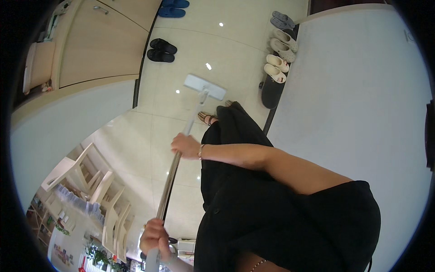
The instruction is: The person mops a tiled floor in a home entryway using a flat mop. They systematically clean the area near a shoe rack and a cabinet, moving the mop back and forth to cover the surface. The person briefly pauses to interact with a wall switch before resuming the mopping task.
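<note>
Both the left hand (154,238) and the right hand (186,145) are wrapped around the mop pole (169,186), the left near the pole's top, the right partway down. At the pole's lower end, beyond the right hand, the white mop head (204,83) lies on the tiled floor (240,41), underside hidden. The pole's top is cut off.

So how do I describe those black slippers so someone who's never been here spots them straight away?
Find the big tan cabinet at the picture's upper left. Beside it, on the pale tiled floor, lie two pairs of slippers. The black slippers are the pair nearer the white mop head; the blue slippers are farther up.
</note>
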Demonstrator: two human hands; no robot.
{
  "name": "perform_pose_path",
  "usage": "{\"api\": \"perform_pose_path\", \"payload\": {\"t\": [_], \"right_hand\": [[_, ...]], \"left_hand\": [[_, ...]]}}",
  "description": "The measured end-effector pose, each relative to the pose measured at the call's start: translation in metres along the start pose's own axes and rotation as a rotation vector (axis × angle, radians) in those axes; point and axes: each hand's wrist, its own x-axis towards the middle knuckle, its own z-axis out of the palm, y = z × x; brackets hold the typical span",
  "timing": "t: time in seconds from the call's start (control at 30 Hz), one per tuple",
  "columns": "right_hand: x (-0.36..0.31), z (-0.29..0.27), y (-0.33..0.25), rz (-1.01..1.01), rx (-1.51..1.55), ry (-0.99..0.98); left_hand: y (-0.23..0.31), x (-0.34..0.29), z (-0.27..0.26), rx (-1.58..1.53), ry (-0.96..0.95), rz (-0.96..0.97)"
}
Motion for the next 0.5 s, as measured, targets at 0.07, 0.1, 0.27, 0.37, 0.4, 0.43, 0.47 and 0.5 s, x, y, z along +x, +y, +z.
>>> {"api": "perform_pose_path", "payload": {"t": [0.07,0.1,0.27,0.37,0.4,0.43,0.47,0.5], "right_hand": [[0.008,0.004,-0.024,-0.025,0.051,-0.085],[0.012,0.006,-0.026,-0.052,0.056,-0.109],[0.013,-0.032,-0.018,-0.138,-0.035,-0.316],[0.001,-0.077,-0.002,-0.147,-0.117,-0.37],[-0.006,-0.096,0.007,-0.139,-0.145,-0.376],[-0.011,-0.114,0.016,-0.117,-0.181,-0.381],[-0.016,-0.132,0.026,-0.092,-0.217,-0.384],[-0.021,-0.149,0.037,-0.067,-0.252,-0.382]], "left_hand": [[0.017,-0.005,-0.005,0.079,-0.028,-0.04],[0.019,-0.004,-0.001,0.092,0.019,-0.027],[0.016,-0.002,0.028,0.086,0.032,0.071],[0.013,0.008,0.065,0.037,0.077,0.121],[0.013,0.013,0.08,0.01,0.097,0.129],[0.012,0.017,0.095,-0.016,0.12,0.135],[0.009,0.022,0.11,-0.018,0.131,0.147],[0.004,0.028,0.127,-0.057,0.201,0.158]]}}
